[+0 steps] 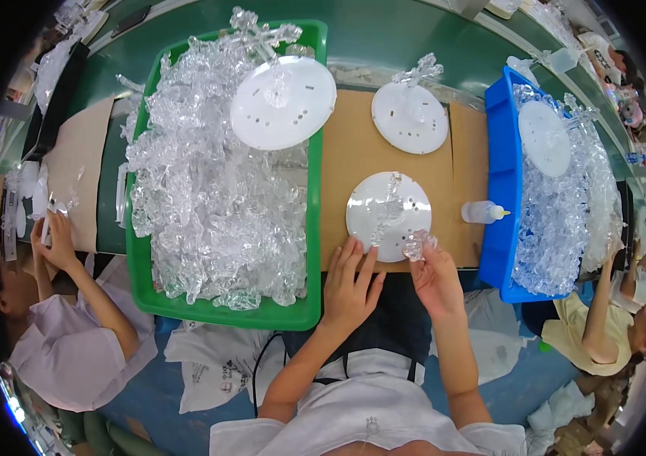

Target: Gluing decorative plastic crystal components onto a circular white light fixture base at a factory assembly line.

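While the right hand (438,283) pinches a clear piece (418,245), the left hand (350,287), loosely spread, seemingly touches a mid-frame disc (363,216), its long clear stem (390,212) slanting steeply toward upper right.

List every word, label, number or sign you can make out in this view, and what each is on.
White plastic bag, lower left of centre: dark print and a small reddish mark, too small and creased to read reliably.
White shirt, on the chest: a small grey mark, too small to read.
White disc nearest the wearer: holes and slots, no lettering visible.
Squeeze bottle beside the blue bin: no lettering visible.
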The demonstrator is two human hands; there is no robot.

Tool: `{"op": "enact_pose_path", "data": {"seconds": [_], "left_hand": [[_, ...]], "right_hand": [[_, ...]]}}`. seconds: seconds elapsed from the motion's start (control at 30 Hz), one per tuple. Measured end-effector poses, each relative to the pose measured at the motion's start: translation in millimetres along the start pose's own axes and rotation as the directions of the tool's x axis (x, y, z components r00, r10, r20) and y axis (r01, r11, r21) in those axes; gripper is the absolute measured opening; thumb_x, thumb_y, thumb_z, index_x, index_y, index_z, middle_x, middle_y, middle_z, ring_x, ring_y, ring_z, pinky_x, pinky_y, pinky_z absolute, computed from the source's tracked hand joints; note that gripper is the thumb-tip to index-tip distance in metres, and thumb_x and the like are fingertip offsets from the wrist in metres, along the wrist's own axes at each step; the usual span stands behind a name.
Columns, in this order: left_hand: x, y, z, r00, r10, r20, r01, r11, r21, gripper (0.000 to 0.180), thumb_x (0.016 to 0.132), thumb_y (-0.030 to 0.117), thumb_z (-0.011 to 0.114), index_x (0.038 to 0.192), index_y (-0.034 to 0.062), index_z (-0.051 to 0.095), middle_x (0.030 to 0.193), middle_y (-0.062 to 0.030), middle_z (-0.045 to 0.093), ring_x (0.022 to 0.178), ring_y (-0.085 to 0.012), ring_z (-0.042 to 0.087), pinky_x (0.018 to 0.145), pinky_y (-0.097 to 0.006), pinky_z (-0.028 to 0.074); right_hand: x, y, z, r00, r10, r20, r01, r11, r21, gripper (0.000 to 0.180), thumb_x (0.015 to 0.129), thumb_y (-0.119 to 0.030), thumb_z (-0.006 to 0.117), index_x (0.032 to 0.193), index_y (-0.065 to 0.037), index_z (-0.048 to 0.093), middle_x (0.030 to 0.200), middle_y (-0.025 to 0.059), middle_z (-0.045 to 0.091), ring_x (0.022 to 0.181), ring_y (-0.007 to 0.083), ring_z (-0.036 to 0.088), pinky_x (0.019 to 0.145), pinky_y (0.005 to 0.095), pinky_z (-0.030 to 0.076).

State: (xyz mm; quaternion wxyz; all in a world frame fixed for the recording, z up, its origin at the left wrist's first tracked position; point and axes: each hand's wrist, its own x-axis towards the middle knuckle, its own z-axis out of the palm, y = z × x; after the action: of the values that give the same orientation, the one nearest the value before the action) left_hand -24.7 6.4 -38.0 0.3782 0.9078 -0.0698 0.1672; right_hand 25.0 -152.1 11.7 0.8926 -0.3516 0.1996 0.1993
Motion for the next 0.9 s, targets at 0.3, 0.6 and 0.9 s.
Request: {"op": "enact_pose_path", "data": {"seconds": [0.3,0.6,0.9], "left_hand": [[-5.0,-5.2,3.0,0.997,0.053,-0.053,-0.056,0.996,-0.071,0.039,0.083,0.009,0.062,0.12,0.0005,0.058,0.127,-0.0161,0.051,0.123,-0.0337,0.047,0.102,-0.049,0.036],[-9.8,-10.8,5.5,0.996,0.08,-0.044,-0.081,0.996,-0.04,0.042,0.081,0.007,0.063,0.122,0.0007,0.057,0.13,-0.0163,0.049,0.124,-0.0335,0.046,0.102,-0.048,0.037],[-10.8,-10.7,5.9,0.997,0.083,0.005,-0.083,0.995,-0.054,0.044,0.08,0.009,0.062,0.123,0.0023,0.056,0.135,-0.0188,0.045,0.128,-0.0348,0.042,0.105,-0.049,0.033]], "right_hand": [[6.9,25.6,26.6,0.871,-0.492,0.013,0.279,0.472,-0.836,0.028,0.079,-0.002,0.071,0.104,0.001,0.059,0.092,0.0067,0.065,0.079,0.0123,0.064,0.069,0.0237,0.052],[8.7,27.4,44.9,0.733,-0.518,0.441,0.308,-0.324,-0.894,0.027,0.074,-0.006,0.075,0.096,0.001,0.06,0.081,0.0129,0.062,0.07,0.0223,0.064,0.062,0.0299,0.052],[8.8,36.5,41.8,0.66,-0.513,0.548,0.271,-0.518,-0.811,0.026,0.074,-0.01,0.075,0.094,0.0,0.061,0.077,0.0134,0.06,0.068,0.0287,0.061,0.058,0.0341,0.049]]}}
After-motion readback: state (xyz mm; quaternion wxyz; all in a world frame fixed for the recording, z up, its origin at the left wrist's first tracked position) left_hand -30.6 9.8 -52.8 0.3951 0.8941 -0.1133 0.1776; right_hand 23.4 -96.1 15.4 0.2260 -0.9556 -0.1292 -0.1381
